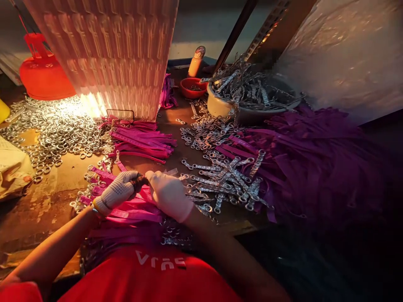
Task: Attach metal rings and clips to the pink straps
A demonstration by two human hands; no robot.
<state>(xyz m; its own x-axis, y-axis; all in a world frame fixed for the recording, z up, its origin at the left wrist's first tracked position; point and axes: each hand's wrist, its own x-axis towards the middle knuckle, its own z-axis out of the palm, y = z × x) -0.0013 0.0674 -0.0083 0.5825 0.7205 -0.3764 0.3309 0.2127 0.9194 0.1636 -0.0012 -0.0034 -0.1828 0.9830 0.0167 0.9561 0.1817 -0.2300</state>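
Observation:
My left hand [121,189], in a dotted white glove with dark fingertips, is closed just above a heap of pink straps [135,209]. My right hand [168,193], in a plain white glove, is closed too, its fingertips meeting those of the left. What lies between the fingers is too small and covered to name. A pale, clear strip [171,172] shows just behind the right hand. Silver metal link pieces [217,176] lie to the right of that hand, and pink straps with metal rings lie below the left wrist.
Silver rings [69,130] are heaped at the left under a red lamp [47,77]. Behind stand a ribbed plastic panel [126,54], a red bowl [188,93], a bottle [195,63] and a basin [218,102] of metal pieces. Purple straps [315,163] pile up at right.

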